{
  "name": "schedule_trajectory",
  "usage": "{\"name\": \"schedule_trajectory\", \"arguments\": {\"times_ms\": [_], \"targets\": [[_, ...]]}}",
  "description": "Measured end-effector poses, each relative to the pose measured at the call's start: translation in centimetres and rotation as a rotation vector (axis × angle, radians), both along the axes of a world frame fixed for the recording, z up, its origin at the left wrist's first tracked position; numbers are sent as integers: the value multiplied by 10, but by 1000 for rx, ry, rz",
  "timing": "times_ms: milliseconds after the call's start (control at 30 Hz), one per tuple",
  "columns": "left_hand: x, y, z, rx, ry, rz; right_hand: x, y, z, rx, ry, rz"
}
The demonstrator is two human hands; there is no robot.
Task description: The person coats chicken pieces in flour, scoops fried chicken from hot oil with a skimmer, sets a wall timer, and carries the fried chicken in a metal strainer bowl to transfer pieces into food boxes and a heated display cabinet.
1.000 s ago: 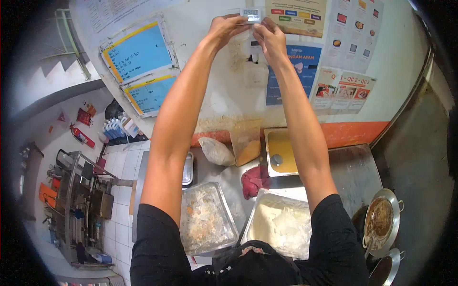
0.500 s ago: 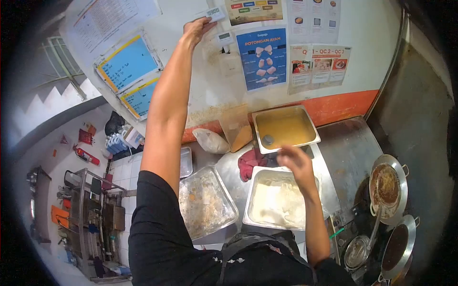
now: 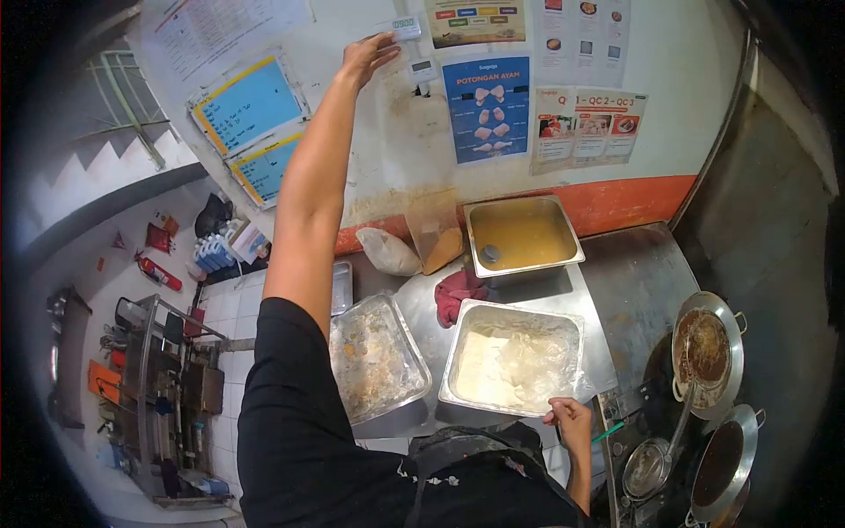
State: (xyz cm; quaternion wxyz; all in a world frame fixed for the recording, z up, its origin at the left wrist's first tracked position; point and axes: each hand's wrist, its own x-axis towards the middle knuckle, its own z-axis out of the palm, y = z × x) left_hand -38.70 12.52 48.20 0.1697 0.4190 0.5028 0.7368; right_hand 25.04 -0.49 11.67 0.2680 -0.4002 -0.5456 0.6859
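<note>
Now right hand (image 3: 574, 422) has dropped to lower right, curled near the powder tray (image 3: 452, 354), grip unclear; so only left hand (image 3: 366, 60), loosely spread, stays at the timer (image 3: 406, 29), upper centre.

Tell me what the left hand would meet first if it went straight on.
The upper digital timer on the wall, most likely; the left hand sits at its edge, though depth leaves contact unclear.

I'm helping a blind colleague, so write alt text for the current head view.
A person's left hand is raised to a small digital timer at the wall. The right hand is near a corner of a metal pan of pale powder.
</note>
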Motion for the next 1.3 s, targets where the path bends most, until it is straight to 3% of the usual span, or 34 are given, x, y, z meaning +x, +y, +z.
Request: {"name": "schedule_trajectory", "arguments": {"times_ms": [267, 600, 700, 767, 800, 867, 900, 967, 1000, 1033, 1067, 1100, 1200, 1267, 1300], "targets": [[3, 23, 7, 81, -48, 173, 15, -11, -20, 34, -67, -150], [1, 27, -2, 82, -86, 75, 2, -20, -18, 18, -30, -190], [3, 9, -1, 114, -107, 58, 9, -24, -27, -23, -108, -66], [6, -16, -7, -54, 95, 217, 12, -33, -30, -287, -404, 147], [9, -33, -15, -80, 293, 291, 16, -36, -50, -156, -486, 217], [28, -80, -51, -71, 628, 322, 6, -47, -99, -207, -319, 45], [50, -112, -74, -113, 643, 303, 3, -46, -120, -359, -162, 69], [104, -190, -123, -328, 852, 368, -18, -46, -116, -604, -49, 24], [116, -230, -153, -432, 839, 346, -34, -50, -105, -627, -4, -116], [126, -273, -183, -591, 938, 473, -49, -50, -96, -623, 52, -246], [134, -315, -204, -709, 946, 488, -51, -46, -92, -631, 33, -234], [138, -358, -232, -818, 744, 543, -56, -45, -87, -627, 47, -289], [163, -487, -290, -1251, 601, 761, -63, -48, -86, -641, 65, -298], [190, -536, -315, -1258, 305, 838, -61, -46, -95, -649, 74, -295], [203, -550, -331, -1273, 284, 850, -57, -45, -100, -623, 70, -415]]}}
